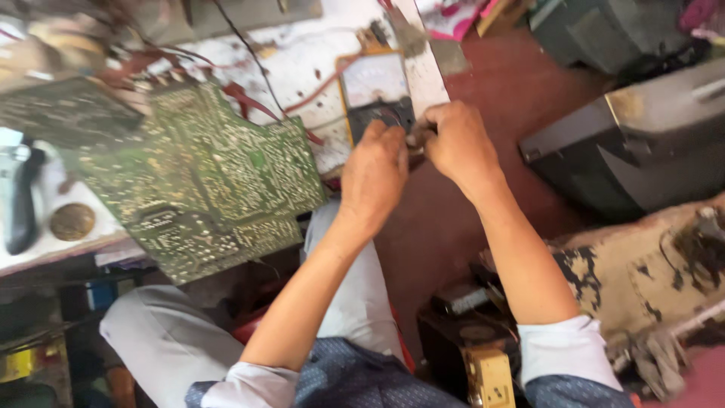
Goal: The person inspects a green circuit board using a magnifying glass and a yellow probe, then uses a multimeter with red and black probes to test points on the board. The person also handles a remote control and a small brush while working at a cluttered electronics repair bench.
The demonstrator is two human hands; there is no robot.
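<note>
My left hand (374,174) and my right hand (457,143) meet at the edge of the white workbench (302,53), fingers pinched together on a small dark part (415,140) that is blurred and mostly hidden. Just behind them lies an analogue multimeter (375,87) with a yellow frame, a pale dial and a black lower half. A large green circuit board (200,177) lies solder side up to the left of my left hand, overhanging the bench edge. Red and black wires (249,98) run from the board toward the meter.
A black handled tool (23,196) and a round brass-coloured disc (72,221) lie at the bench's left end. Grey television casings (642,143) stand on the red floor at right. A worn, paint-flaked surface (642,272) and a dark box with yellow part (483,363) sit by my right arm.
</note>
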